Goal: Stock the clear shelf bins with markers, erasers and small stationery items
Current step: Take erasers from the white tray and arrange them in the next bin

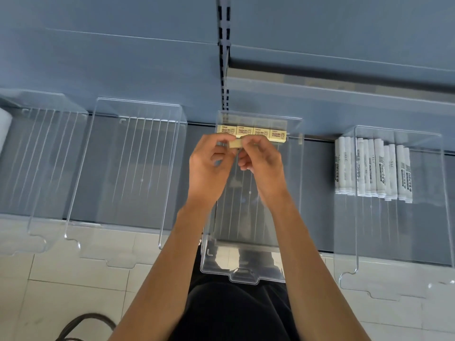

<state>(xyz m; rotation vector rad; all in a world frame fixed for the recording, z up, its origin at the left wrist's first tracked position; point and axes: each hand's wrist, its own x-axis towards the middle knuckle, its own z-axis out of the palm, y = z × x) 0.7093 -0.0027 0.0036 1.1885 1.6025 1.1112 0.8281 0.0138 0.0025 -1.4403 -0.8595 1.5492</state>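
Both hands pinch one cream eraser (pixel 235 143) between them: our left hand (pixel 209 161) curls round its left end, our right hand (pixel 262 159) round its right. We hold it over the middle clear bin (pixel 243 276), long axis running left to right, parallel to the row of four erasers (pixel 251 132) at the bin's back wall. That row lies just beyond the grip, so we judge the next slot sits directly in front of it; neither hand is nearer. White markers (pixel 371 168) line the rear of the right bin (pixel 406 230). Two more clear bins (pixel 128 193) stand to the left.
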